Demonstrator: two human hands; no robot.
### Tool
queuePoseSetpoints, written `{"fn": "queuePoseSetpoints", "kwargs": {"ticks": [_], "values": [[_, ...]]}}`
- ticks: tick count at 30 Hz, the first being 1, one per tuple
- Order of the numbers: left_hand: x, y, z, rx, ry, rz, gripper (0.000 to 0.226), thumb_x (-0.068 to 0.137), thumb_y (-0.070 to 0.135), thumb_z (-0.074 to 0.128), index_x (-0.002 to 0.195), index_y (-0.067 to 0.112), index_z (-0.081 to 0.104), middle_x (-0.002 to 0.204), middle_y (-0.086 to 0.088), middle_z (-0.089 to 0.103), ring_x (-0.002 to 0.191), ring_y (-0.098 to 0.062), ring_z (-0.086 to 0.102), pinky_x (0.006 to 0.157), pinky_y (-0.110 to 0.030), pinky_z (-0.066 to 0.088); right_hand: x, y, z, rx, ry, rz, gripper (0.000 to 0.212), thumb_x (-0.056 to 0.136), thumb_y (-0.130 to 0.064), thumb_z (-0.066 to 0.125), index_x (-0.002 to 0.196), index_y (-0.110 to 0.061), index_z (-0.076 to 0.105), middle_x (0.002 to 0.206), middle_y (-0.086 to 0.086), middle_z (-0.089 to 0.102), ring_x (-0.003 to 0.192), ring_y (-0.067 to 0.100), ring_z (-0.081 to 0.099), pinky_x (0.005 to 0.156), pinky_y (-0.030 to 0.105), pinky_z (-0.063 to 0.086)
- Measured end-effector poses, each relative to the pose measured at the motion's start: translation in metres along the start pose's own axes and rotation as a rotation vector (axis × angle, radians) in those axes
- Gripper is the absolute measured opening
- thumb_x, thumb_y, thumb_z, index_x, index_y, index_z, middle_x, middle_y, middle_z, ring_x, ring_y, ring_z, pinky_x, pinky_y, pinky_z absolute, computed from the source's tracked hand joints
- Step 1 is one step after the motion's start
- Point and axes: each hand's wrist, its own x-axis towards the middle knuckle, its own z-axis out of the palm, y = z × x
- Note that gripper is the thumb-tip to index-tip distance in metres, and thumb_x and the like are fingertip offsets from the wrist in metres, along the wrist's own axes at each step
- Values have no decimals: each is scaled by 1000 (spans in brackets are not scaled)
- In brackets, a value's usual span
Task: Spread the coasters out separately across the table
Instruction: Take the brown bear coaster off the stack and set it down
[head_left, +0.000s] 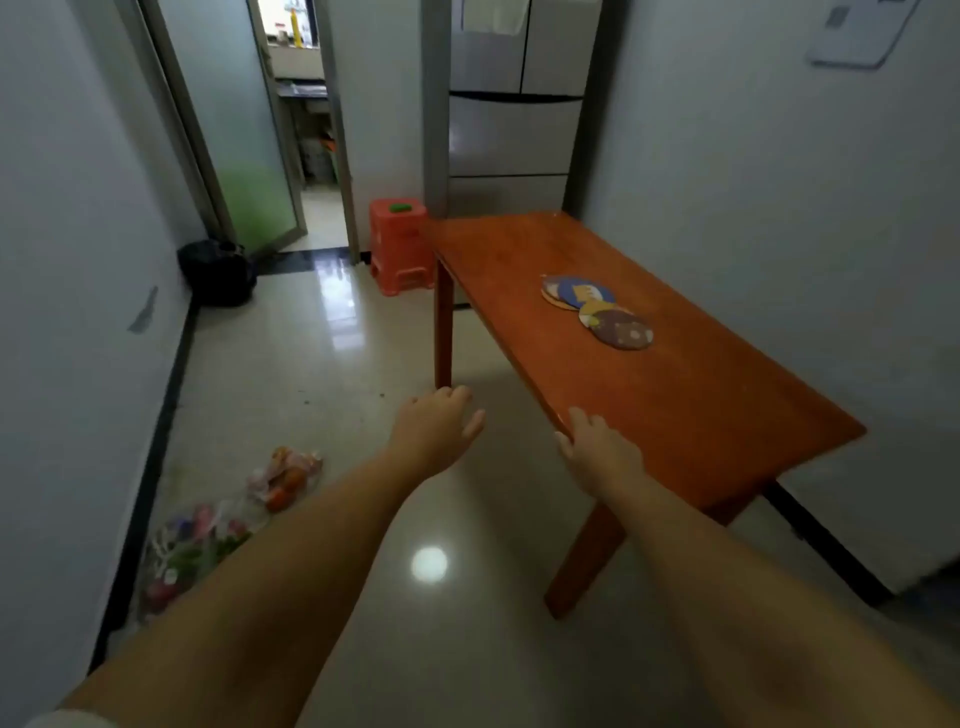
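Several round coasters lie in an overlapping cluster on the orange-brown wooden table (691, 405), toward its far half. A blue one (576, 291) is at the back, a yellow one (592, 310) peeks out in the middle, and a brown dotted one (623, 328) is nearest. My right hand (597, 449) rests at the table's near left edge, fingers spread, well short of the coasters. My left hand (436, 428) hovers over the floor left of the table, fingers loosely curled, holding nothing.
A red plastic stool (399, 244) stands beyond the table's far left corner, with a fridge (514, 130) behind. Bags of fruit (283, 478) lie on the tiled floor at left. A black bag (215, 270) sits by the doorway. A white wall runs along the table's right side.
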Motion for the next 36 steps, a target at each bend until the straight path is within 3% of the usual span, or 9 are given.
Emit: {"fn": "queuePoseSetpoints", "kwargs": {"ticks": [8, 19, 23, 27, 32, 36], "values": [[167, -65, 24, -49, -32, -31, 47, 95, 45, 40, 130, 15, 52, 123, -10, 66, 110, -29, 64, 93, -43, 52, 181, -33, 4, 16, -36, -1, 46, 96, -44, 34, 133, -18, 35, 126, 14, 53, 108, 34, 58, 85, 47, 47], [434, -124, 24, -28, -123, 174, 46, 97, 44, 37, 129, 14, 51, 117, -8, 65, 104, -26, 62, 91, -42, 52, 395, -48, -8, 71, -12, 202, 51, 98, -42, 33, 142, -16, 29, 141, 14, 44, 118, 35, 52, 88, 48, 47], [503, -106, 53, -2, -193, 265, 50, 96, 46, 36, 135, 15, 47, 127, -9, 61, 116, -28, 57, 94, -43, 48, 441, -16, -8, 74, -28, 310, 56, 99, -43, 32, 147, -17, 21, 149, 13, 35, 123, 35, 49, 88, 48, 46], [568, -70, 86, 12, -214, 379, 49, 95, 46, 36, 133, 17, 47, 123, -9, 63, 112, -28, 58, 89, -41, 47, 481, 33, -7, 38, -44, 414, 54, 100, -38, 30, 149, -17, 19, 153, 14, 29, 125, 35, 48, 83, 46, 48], [637, -15, 112, -1, -264, 533, 44, 97, 43, 38, 126, 13, 50, 122, -11, 62, 111, -31, 57, 86, -42, 46, 505, 92, -21, 52, 26, 596, 49, 99, -40, 29, 141, -15, 30, 136, 18, 46, 116, 37, 52, 87, 45, 46], [676, 32, 133, -28, -338, 622, 44, 98, 43, 38, 129, 13, 48, 123, -12, 60, 111, -32, 55, 88, -44, 47, 512, 131, -34, 69, 42, 748, 49, 98, -40, 31, 141, -16, 28, 136, 16, 46, 118, 36, 52, 87, 43, 46]]}}
